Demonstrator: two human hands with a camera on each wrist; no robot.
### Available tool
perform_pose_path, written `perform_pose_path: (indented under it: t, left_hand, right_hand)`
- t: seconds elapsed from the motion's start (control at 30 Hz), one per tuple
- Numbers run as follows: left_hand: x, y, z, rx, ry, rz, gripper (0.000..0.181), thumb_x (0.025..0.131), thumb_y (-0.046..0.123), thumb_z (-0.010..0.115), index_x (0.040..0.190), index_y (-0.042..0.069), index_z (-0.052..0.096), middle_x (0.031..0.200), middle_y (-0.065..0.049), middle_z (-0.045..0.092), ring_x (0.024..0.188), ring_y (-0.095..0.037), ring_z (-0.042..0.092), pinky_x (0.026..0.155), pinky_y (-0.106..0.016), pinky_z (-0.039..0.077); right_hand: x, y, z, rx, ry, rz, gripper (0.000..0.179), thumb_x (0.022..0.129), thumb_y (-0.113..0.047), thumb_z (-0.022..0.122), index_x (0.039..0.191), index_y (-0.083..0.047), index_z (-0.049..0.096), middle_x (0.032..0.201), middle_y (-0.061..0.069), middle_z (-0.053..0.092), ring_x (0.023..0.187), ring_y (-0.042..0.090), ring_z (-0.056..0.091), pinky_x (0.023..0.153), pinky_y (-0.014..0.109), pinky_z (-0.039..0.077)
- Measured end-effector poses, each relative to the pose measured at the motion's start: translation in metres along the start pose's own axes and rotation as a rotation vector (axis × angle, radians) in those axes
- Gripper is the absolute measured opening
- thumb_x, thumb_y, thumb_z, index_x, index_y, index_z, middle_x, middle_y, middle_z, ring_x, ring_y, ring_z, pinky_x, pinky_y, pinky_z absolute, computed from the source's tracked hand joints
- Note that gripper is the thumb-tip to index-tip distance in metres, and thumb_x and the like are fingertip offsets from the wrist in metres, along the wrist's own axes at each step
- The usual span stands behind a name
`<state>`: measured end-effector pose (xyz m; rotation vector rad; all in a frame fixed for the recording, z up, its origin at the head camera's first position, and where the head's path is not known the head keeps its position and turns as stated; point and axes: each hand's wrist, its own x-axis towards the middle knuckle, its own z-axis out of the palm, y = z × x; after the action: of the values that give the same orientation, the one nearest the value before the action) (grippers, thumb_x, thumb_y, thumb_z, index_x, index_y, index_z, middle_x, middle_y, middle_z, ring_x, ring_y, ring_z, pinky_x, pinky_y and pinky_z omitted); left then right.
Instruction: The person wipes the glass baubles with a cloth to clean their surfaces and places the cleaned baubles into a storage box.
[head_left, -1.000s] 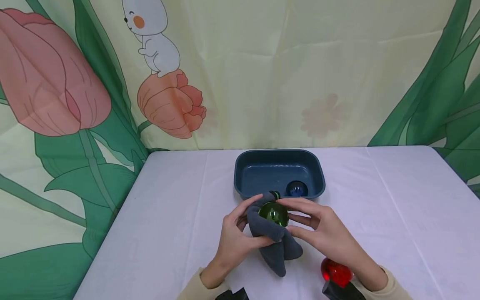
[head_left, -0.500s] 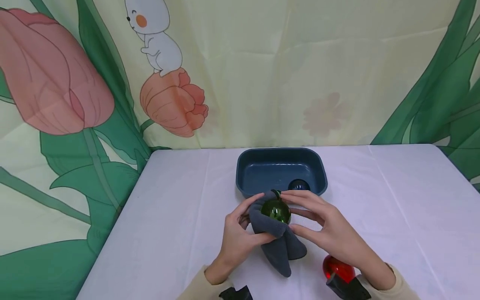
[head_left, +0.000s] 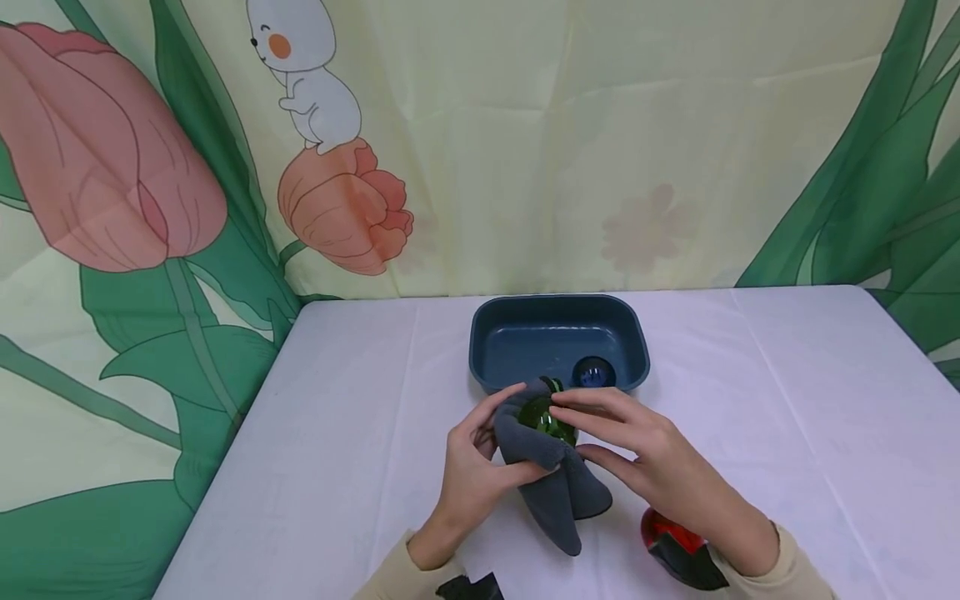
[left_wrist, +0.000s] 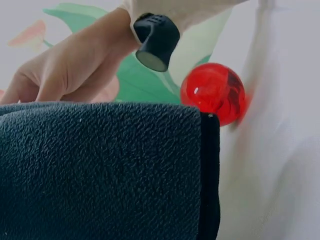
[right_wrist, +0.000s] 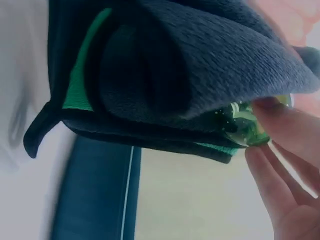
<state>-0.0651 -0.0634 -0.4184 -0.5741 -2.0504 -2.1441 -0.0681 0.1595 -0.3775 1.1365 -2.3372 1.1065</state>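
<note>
A grey fleecy cloth [head_left: 551, 500] is wrapped around a clear green ball [head_left: 536, 412] above the table. My left hand [head_left: 480, 475] grips the cloth and the ball within it, thumb in front and fingers behind. My right hand [head_left: 656, 454] comes from the right, its thumb and fingertips holding the uncovered side of the green ball. In the right wrist view, the fingers press on the shiny green ball [right_wrist: 242, 125] where it shows under the cloth's fold. The cloth [left_wrist: 100, 170] fills much of the left wrist view and hides the left hand there.
Behind the hands stands a dark blue basin [head_left: 480, 333] with a blue ball [head_left: 594, 372] at its near right corner. A red ball [head_left: 670, 531] sits on the white-covered table [head_left: 337, 417] below the right wrist, partly covered by a black wrist mount [head_left: 686, 565].
My right fingers have shifted left over the green ball and cover more of its top. The left hand holds the cloth in nearly the same place.
</note>
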Motion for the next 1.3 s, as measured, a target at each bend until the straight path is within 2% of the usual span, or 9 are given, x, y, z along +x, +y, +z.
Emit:
perform_pose_path:
  t: [0.1, 0.2, 0.37, 0.47, 0.53, 0.7, 0.8, 1.03, 1.3]
  left_hand:
    - [0.000, 0.002, -0.001, 0.010, 0.012, -0.011, 0.075, 0.071, -0.002, 0.086, 0.139, 0.008, 0.055, 0.128, -0.012, 0.066, 0.111, -0.022, 0.067, 0.097, -0.032, 0.055]
    - [-0.001, 0.002, -0.002, 0.021, 0.019, -0.008, 0.078, 0.069, -0.002, 0.087, 0.139, 0.008, 0.055, 0.130, -0.010, 0.065, 0.113, -0.022, 0.066, 0.098, -0.032, 0.054]
    - [-0.001, 0.005, -0.001, 0.030, 0.021, -0.024, 0.078, 0.069, 0.001, 0.088, 0.139, 0.012, 0.055, 0.130, -0.007, 0.065, 0.114, -0.022, 0.066, 0.100, -0.033, 0.053]
    - [0.000, 0.006, -0.001, 0.022, 0.024, -0.038, 0.075, 0.071, 0.000, 0.087, 0.138, 0.012, 0.057, 0.128, -0.009, 0.066, 0.112, -0.022, 0.067, 0.099, -0.032, 0.053]
    - [0.001, 0.005, -0.002, 0.005, 0.027, -0.038, 0.072, 0.072, -0.002, 0.085, 0.137, 0.010, 0.057, 0.127, -0.013, 0.067, 0.111, -0.021, 0.067, 0.098, -0.031, 0.054]
    - [0.004, 0.004, -0.004, -0.030, 0.042, -0.024, 0.069, 0.073, -0.006, 0.083, 0.136, 0.005, 0.058, 0.126, -0.019, 0.066, 0.106, -0.019, 0.069, 0.093, -0.030, 0.057]
    - [0.004, 0.004, -0.004, -0.037, 0.031, -0.026, 0.068, 0.074, -0.005, 0.082, 0.136, 0.004, 0.057, 0.126, -0.019, 0.066, 0.105, -0.018, 0.069, 0.092, -0.030, 0.057]
    - [0.003, 0.004, -0.005, -0.037, 0.011, -0.038, 0.069, 0.074, -0.003, 0.083, 0.138, 0.004, 0.056, 0.130, -0.018, 0.064, 0.109, -0.019, 0.068, 0.094, -0.030, 0.056]
    - [0.003, 0.007, -0.008, -0.020, -0.015, -0.043, 0.071, 0.075, -0.001, 0.083, 0.140, 0.004, 0.054, 0.133, -0.017, 0.062, 0.113, -0.020, 0.066, 0.097, -0.030, 0.054]
  right_hand:
    - [0.001, -0.003, 0.003, 0.012, 0.035, 0.009, 0.051, 0.081, -0.008, 0.081, 0.130, -0.011, 0.066, 0.131, 0.005, 0.062, 0.117, 0.018, 0.061, 0.096, 0.010, 0.046]
    - [0.002, -0.008, 0.005, 0.088, 0.056, 0.116, 0.070, 0.067, 0.011, 0.084, 0.130, -0.011, 0.066, 0.129, 0.006, 0.063, 0.109, 0.017, 0.067, 0.091, 0.013, 0.051]
    - [0.004, -0.013, 0.004, 0.277, 0.049, 0.378, 0.058, 0.077, 0.005, 0.080, 0.131, -0.010, 0.065, 0.128, 0.009, 0.065, 0.107, 0.021, 0.069, 0.081, 0.029, 0.060]
    - [0.004, -0.013, 0.003, 0.297, 0.026, 0.431, 0.057, 0.079, 0.003, 0.080, 0.132, -0.011, 0.064, 0.129, 0.009, 0.065, 0.112, 0.024, 0.066, 0.081, 0.031, 0.061]
    - [0.004, -0.012, 0.004, 0.255, 0.002, 0.401, 0.062, 0.078, 0.005, 0.080, 0.135, -0.011, 0.062, 0.132, 0.009, 0.063, 0.112, 0.024, 0.066, 0.081, 0.030, 0.061]
    - [0.004, -0.012, 0.005, 0.043, -0.025, 0.206, 0.083, 0.070, 0.010, 0.083, 0.144, -0.014, 0.053, 0.141, 0.006, 0.057, 0.116, 0.023, 0.064, 0.084, 0.035, 0.060]
    - [0.004, -0.013, 0.006, -0.049, -0.020, 0.135, 0.090, 0.067, 0.007, 0.087, 0.145, -0.017, 0.051, 0.145, 0.002, 0.053, 0.123, 0.023, 0.059, 0.087, 0.037, 0.059]
    - [0.009, -0.010, 0.007, -0.099, -0.039, 0.029, 0.089, 0.064, 0.007, 0.088, 0.143, -0.019, 0.055, 0.145, 0.003, 0.053, 0.124, 0.024, 0.059, 0.090, 0.035, 0.057]
    - [0.011, -0.008, 0.007, -0.138, -0.099, -0.001, 0.089, 0.067, 0.006, 0.087, 0.145, -0.016, 0.051, 0.145, 0.005, 0.053, 0.125, 0.027, 0.058, 0.090, 0.042, 0.058]
